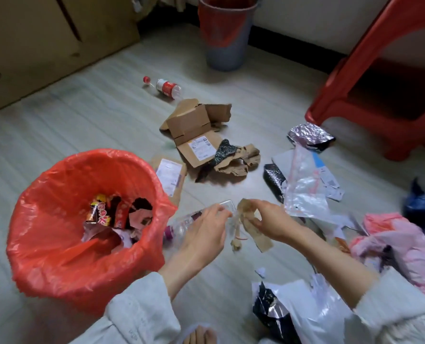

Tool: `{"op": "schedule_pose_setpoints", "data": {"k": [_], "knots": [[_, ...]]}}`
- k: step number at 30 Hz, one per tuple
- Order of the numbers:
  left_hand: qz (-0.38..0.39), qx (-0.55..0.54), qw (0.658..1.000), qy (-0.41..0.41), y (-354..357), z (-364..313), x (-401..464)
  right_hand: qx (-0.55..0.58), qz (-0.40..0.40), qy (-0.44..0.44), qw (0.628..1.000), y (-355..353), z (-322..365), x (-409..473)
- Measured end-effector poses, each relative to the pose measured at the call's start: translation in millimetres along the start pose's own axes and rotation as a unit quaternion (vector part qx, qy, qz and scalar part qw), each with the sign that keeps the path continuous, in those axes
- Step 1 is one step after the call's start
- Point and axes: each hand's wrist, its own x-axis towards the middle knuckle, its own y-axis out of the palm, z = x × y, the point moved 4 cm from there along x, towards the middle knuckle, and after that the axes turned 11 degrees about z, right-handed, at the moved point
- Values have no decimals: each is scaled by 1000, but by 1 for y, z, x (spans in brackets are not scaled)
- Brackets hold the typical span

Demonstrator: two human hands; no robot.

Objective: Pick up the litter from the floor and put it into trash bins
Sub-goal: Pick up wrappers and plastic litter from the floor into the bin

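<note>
left hand [206,229] low over the floor [94,115], fingers curled round the base of a clear plastic bottle [181,223] lying on its side just beside the near bin. right hand [268,219] pinching a torn scrap of brown cardboard [258,234], a pale shred dangling between both hands. near trash bin [57,256] lined with a red bag, at left, already holding snack wrappers [102,212]. second grey bin [227,53], also red-lined, far back by the wall. between the bins: an empty cola bottle [168,88] on its side, a flattened shipping box [194,130], crumpled brown paper [233,162]. to the right: clear plastic bags [305,192], a silver foil pouch [309,136], pink plastic [400,242], beside a red plastic stool [370,78]. white and black mailer bags [293,311] near the right sleeve.
</note>
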Motion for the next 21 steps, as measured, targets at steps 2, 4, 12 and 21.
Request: {"op": "schedule_pose_setpoints", "data": {"k": [2, 4, 12, 21], "knots": [[87, 14, 996, -23, 39, 2, 13, 5, 15, 13, 1000, 20, -28, 10], [147, 50, 988, -20, 72, 4, 27, -4, 28, 19, 999, 41, -52, 26], [217, 123, 968, 21, 150, 29, 70, -112, 36, -32, 993, 78, -78, 108], [113, 134, 982, 75, 160, 35, 68, -145, -23, -99, 984, 102, -115, 83]]}}
